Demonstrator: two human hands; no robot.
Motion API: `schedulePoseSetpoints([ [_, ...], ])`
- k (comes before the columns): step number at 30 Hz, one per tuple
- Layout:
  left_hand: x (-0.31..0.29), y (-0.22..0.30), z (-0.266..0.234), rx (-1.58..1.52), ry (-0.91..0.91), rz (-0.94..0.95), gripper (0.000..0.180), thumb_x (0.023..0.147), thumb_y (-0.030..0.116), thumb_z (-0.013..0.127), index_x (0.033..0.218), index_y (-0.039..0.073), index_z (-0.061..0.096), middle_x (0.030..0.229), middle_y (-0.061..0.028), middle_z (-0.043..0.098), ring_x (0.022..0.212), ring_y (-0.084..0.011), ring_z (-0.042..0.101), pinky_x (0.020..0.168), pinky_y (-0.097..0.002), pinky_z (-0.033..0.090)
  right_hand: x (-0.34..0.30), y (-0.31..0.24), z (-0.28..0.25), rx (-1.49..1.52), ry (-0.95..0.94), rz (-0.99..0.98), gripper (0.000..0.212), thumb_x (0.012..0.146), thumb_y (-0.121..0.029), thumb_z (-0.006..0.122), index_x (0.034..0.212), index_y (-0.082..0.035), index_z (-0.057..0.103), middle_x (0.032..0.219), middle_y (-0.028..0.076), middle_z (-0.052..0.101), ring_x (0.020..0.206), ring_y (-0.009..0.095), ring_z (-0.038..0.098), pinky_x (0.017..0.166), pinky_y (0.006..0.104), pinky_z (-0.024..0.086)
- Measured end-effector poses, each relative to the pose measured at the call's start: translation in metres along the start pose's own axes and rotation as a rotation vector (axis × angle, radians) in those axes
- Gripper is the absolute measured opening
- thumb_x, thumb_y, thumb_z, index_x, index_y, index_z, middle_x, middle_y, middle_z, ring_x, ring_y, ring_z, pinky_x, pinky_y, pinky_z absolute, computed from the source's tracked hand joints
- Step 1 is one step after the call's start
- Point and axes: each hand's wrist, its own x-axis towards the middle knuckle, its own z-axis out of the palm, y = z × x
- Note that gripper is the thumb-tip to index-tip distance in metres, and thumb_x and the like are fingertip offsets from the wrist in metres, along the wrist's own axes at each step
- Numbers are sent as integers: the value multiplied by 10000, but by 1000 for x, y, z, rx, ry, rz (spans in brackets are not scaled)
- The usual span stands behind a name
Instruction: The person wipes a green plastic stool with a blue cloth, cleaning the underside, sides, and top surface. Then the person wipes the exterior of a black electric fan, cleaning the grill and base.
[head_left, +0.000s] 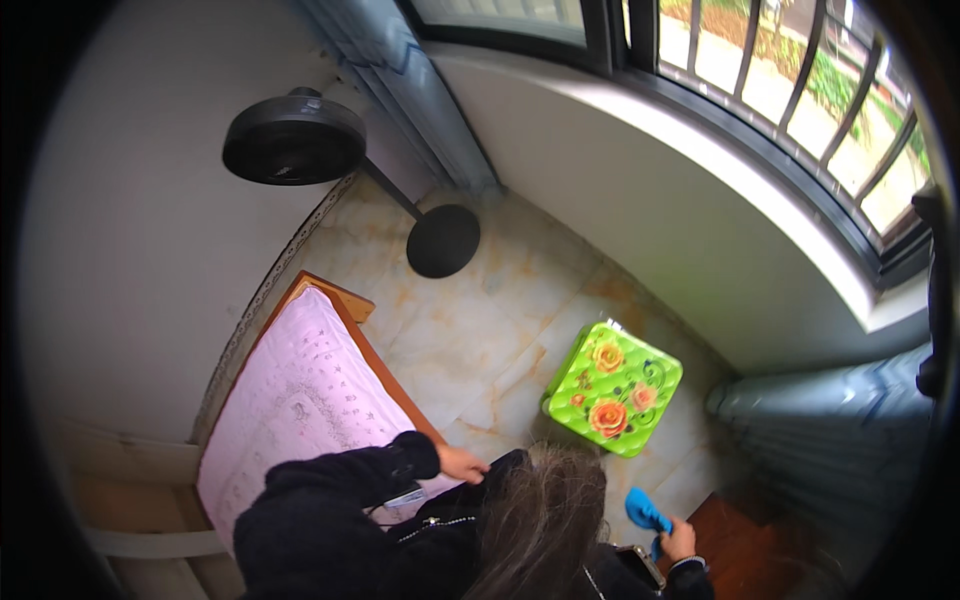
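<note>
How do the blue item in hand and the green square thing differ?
The blue item looks plain; the green square thing has orange flowers. The blue item is smaller than the green thing. The right hand holds the blue item; the green thing rests on the floor. Both are brightly coloured.

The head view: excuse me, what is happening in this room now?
The right hand holds a bright blue, cloth-like item. The left hand is near the front of the dark long-sleeved jacket; whether it holds anything is unclear. Ahead, a green, square, quilted-looking stool with orange flowers stands on the pale marbled floor.
</note>
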Motion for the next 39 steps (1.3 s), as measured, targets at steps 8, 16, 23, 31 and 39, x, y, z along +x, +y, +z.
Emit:
schedulePoseSetpoints([
  [8, -194, 104, 29, -206, 51, 91, 521, 1007, 281, 555, 1444, 8, 477, 1333, -189, 626, 1232, -256, 596, 1042, -338, 450, -77, -90, -131, 79, 16, -78, 303, 877, -295, 683, 986, -13, 695, 851, 236, 690, 862, 421, 676, 768, 464, 525],
  [16, -278, 54, 77, -292, 777, -223, 490, 989, 343, 580, 1360, 23, 576, 1217, -185, 688, 1098, -285, 658, 957, -362, 497, -46, -152, -171, -36, -6, -262, 279, 853, -274, 694, 959, -18, 667, 868, 237, 678, 873, 444, 650, 765, 496, 518],
  [23, -308, -67, 106, -1232, 1067, -112, 535, 1029, 337, 557, 1480, 74, 441, 1365, -137, 592, 1079, -213, 657, 867, -340, 534, -3, -171, -172, 226, -285, -155, 365, 789, -89, 612, 1133, 23, 660, 889, 141, 709, 857, 176, 671, 827, 346, 539],
  [31, -212, -263, 158, -445, 915, -241, 333, 952, 292, 596, 1134, 33, 700, 822, -77, 707, 704, -175, 663, 639, -320, 542, 0, -267, -126, 134, -197, -252, 421, 809, -87, 643, 1221, -1, 637, 981, 163, 720, 915, 222, 679, 875, 348, 533],
  [39, -417, -510, 182, 251, 689, -877, 164, 821, 171, 597, 841, 74, 727, 943, -141, 723, 934, -343, 685, 794, -489, 548, -29, -352, -152, 76, -176, -162, 600, 795, -221, 663, 1319, 56, 574, 1151, 155, 701, 1061, 223, 658, 968, 337, 497],
])
